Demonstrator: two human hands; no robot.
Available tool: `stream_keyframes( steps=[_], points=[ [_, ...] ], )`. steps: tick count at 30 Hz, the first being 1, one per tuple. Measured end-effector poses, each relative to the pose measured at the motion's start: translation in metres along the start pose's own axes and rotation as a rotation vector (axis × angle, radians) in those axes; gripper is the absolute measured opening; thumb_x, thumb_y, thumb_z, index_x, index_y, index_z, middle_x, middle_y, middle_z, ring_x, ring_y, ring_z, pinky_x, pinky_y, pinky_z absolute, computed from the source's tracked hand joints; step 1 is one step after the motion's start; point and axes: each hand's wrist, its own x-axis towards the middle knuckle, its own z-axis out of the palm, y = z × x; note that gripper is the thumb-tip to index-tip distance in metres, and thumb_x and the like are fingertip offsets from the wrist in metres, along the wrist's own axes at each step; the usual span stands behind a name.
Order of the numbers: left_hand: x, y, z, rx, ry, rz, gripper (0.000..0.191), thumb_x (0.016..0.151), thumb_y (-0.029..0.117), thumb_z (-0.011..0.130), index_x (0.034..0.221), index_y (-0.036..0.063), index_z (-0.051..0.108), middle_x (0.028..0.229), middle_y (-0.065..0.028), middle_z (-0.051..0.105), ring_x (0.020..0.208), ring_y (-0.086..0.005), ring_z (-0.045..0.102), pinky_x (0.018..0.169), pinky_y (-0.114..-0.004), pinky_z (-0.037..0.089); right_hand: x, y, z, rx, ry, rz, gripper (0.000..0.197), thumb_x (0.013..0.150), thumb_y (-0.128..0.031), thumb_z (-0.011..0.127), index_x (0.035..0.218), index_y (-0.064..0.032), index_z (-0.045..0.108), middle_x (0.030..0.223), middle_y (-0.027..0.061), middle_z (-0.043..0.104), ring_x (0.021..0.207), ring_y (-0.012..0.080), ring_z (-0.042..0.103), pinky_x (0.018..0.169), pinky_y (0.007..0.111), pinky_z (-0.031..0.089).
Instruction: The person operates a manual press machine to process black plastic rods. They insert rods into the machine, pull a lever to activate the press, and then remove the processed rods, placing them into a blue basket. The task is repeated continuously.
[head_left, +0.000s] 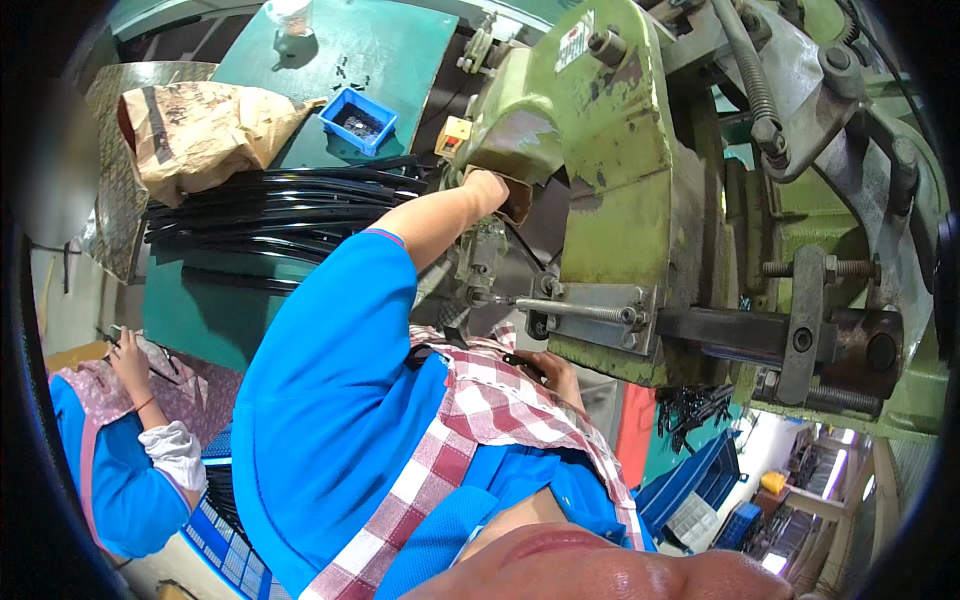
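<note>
My left arm, in a blue sleeve, reaches up to the green press machine (619, 187). My left hand (487, 186) is at a brown cardboard piece (517, 204) below the machine's rounded housing; its fingers are hidden, so its grip cannot be told. Close to my checked apron (495, 390), my right hand (556, 371) holds a small black part (521, 362) between its fingers. Long black curved strips (277, 202) lie stacked on the green table (390, 45) at the left. A blue bin (358, 121) with small black pieces stands on that table.
A crumpled paper sack (210, 127) lies beside the strips. A yellow switch box (453, 137) is next to the machine. A rod with a spring (577, 309) juts from the machine near my waist. A co-worker (124, 457) is at the lower left; blue crates (694, 480) stand lower right.
</note>
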Motion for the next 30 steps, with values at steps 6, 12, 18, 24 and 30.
stream_keyframes(
  steps=[6, 12, 18, 24, 30],
  points=[
    [-0.011, 0.009, -0.015, -0.22, 0.131, 0.024, 0.019, 0.081, 0.012, 0.054, 0.085, 0.0074, 0.072, 0.09, -0.0137, 0.07, 0.084, -0.0281, 0.069, 0.073, -0.04, 0.055, 0.0, 0.026, 0.002, -0.032, 0.016, -0.104, 0.023, 0.085, -0.015, 0.067, 0.104, -0.0026, 0.067, 0.086, 0.0133, 0.066, 0.078, 0.0229, 0.065, 0.07, 0.032, 0.05],
    [-0.032, 0.011, -0.031, -0.106, 0.095, 0.043, 0.019, 0.081, 0.014, 0.054, 0.077, 0.007, 0.072, 0.086, -0.0123, 0.071, 0.08, -0.0259, 0.069, 0.069, -0.039, 0.055, 0.004, 0.043, 0.004, -0.2, -0.008, -0.229, 0.025, 0.083, -0.015, 0.069, 0.105, -0.0012, 0.067, 0.091, 0.0143, 0.068, 0.082, 0.0255, 0.066, 0.072, 0.034, 0.051],
    [-0.036, 0.017, -0.036, -0.271, 0.179, -0.04, 0.015, 0.078, 0.011, 0.055, 0.079, 0.005, 0.069, 0.081, -0.0151, 0.069, 0.08, -0.0305, 0.068, 0.069, -0.039, 0.055, 0.002, 0.009, -0.008, -0.145, -0.037, -0.263, 0.027, 0.084, -0.016, 0.068, 0.106, -0.002, 0.067, 0.094, 0.0142, 0.067, 0.084, 0.0255, 0.065, 0.074, 0.033, 0.051],
    [-0.122, 0.058, -0.081, -1.021, 0.203, 0.156, 0.013, 0.073, 0.011, 0.066, 0.083, 0.003, 0.066, 0.076, -0.0147, 0.066, 0.072, -0.0267, 0.065, 0.065, -0.037, 0.05, 0.023, 0.063, 0.002, 0.019, -0.113, -0.154, 0.027, 0.082, -0.016, 0.069, 0.107, -0.0048, 0.068, 0.085, 0.0137, 0.065, 0.075, 0.0248, 0.063, 0.066, 0.032, 0.049],
    [-0.142, 0.084, -0.061, -0.97, 0.213, 0.194, 0.006, 0.072, 0.007, 0.063, 0.074, 0.0014, 0.062, 0.062, -0.0086, 0.064, 0.06, -0.0199, 0.064, 0.058, -0.035, 0.049, 0.065, 0.069, 0.007, -0.151, -0.137, -0.582, 0.025, 0.081, -0.018, 0.069, 0.101, -0.0054, 0.068, 0.079, 0.0164, 0.063, 0.073, 0.0343, 0.062, 0.065, 0.041, 0.049]
  ],
)
